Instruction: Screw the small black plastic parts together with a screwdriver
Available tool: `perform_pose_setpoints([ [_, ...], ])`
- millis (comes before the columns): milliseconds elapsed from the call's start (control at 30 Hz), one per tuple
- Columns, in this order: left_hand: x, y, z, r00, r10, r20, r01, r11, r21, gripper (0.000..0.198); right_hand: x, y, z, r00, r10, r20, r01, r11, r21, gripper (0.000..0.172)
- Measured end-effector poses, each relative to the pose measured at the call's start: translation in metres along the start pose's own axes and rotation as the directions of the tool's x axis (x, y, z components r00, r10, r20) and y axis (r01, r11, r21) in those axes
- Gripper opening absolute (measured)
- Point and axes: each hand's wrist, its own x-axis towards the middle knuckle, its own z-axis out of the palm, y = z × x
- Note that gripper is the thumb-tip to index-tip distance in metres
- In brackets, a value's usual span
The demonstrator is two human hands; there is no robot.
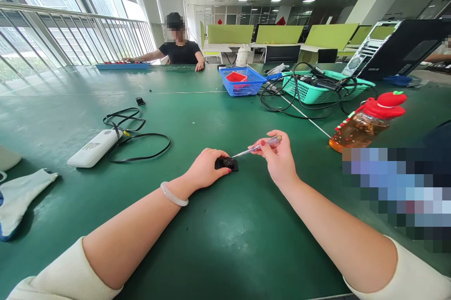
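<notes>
A small black part [230,164] lies on the green table near the middle of the view. My left hand [207,167], with a pale bracelet on its wrist, grips the part from the left between thumb and fingers. In my right hand [278,157] is a screwdriver [255,148] with a clear handle, pinched between thumb and fingers. The screwdriver slants down to the left, and its thin tip is at the top of the black part. Whether the tip sits in a screw is too small to tell.
A white power bank [92,150] with a looped black cable lies left. Farther back are a blue basket [243,87], a teal basket [310,95] with cables, and a red-capped bottle [366,124]. Across the table sits a person [180,51].
</notes>
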Motion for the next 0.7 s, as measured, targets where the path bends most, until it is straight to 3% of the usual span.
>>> perform_pose_setpoints([
  [300,0.0005,0.0008,0.0001,1.0,0.005,-0.005,-0.005,1.0,-0.008,0.031,-0.001,-0.0004,0.0019,1.0,0.007,0.008,-0.007,1.0,-0.014,0.045],
  [700,0.0012,-0.0014,0.0009,0.999,-0.031,-0.007,0.031,0.999,-0.034,0.033,-0.0029,-0.0043,0.0013,0.994,-0.047,0.102,0.051,0.998,-0.03,0.035],
])
